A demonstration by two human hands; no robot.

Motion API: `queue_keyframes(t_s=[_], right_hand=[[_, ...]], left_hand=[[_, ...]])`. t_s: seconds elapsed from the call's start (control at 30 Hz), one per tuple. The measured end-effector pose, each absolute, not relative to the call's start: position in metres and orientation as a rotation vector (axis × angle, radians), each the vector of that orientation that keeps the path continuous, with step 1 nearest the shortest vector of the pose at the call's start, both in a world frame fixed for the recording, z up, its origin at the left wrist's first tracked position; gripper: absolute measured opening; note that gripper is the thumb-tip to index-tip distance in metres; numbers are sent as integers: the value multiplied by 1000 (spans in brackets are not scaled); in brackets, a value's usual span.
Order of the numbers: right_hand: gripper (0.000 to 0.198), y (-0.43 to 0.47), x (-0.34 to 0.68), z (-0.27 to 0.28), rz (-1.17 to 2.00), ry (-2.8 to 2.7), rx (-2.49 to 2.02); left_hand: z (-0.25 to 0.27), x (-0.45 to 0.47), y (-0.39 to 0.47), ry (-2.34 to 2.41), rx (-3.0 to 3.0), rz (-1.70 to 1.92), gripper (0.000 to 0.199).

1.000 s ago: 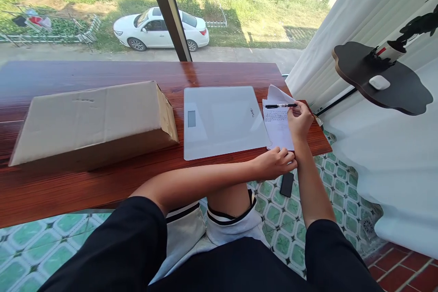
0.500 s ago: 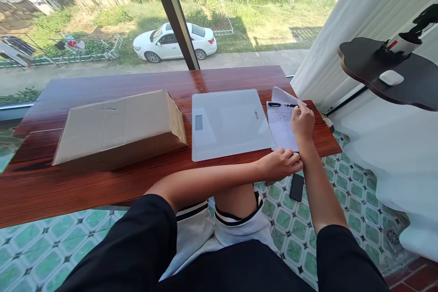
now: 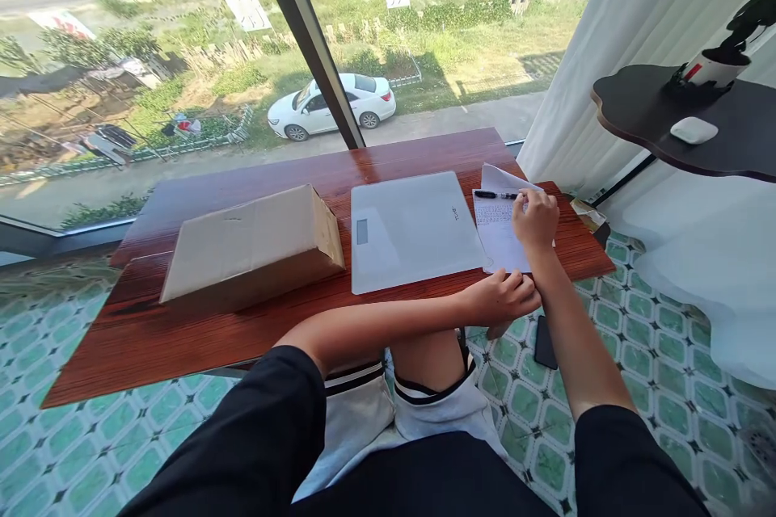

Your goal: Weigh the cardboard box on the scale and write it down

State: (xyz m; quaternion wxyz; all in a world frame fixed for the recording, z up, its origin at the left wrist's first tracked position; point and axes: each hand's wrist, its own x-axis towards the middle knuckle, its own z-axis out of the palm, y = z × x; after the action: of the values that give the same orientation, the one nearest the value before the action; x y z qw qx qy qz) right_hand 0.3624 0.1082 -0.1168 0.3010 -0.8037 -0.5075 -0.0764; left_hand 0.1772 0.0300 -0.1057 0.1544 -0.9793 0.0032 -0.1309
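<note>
My right hand (image 3: 536, 220) is closed at the right end of a black pen (image 3: 497, 195), which lies level across the top of a sheet of paper (image 3: 500, 238) with handwritten lines on its upper half. The sheet's far edge is folded up. My left hand (image 3: 504, 296) has its fingers curled at the table's front edge, by the paper's lower edge and against my right wrist; whatever is under those fingers is hidden. Left of the paper lies a flat light-grey scale (image 3: 412, 238) with a small display window.
A long cardboard box (image 3: 242, 242) occupies the left part of the reddish wooden table (image 3: 291, 335). A phone (image 3: 546, 342) is on the tiled floor. On the right, a dark shelf (image 3: 655, 97) carries a white case (image 3: 694, 130) and a pot (image 3: 715, 69). A window faces the table.
The camera view has tilted upward and turned slightly left, so the box, scale and paper appear lower and further right. Both hands keep about the same places at the paper.
</note>
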Motion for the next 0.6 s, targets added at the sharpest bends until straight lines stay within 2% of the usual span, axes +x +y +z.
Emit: queue_keyframes(t_s=[0.17, 0.4, 0.6], right_hand=[[29, 105, 362, -117, -326, -1380, -2068], [37, 102, 361, -118, -435, -1479, -2026], [37, 99, 357, -119, -374, -1486, -1956]], left_hand=[[-107, 175, 32, 70, -2778, -377, 32], [-96, 148, 38, 213, -2759, -431, 29], [-75, 73, 46, 114, -2616, -566, 21]])
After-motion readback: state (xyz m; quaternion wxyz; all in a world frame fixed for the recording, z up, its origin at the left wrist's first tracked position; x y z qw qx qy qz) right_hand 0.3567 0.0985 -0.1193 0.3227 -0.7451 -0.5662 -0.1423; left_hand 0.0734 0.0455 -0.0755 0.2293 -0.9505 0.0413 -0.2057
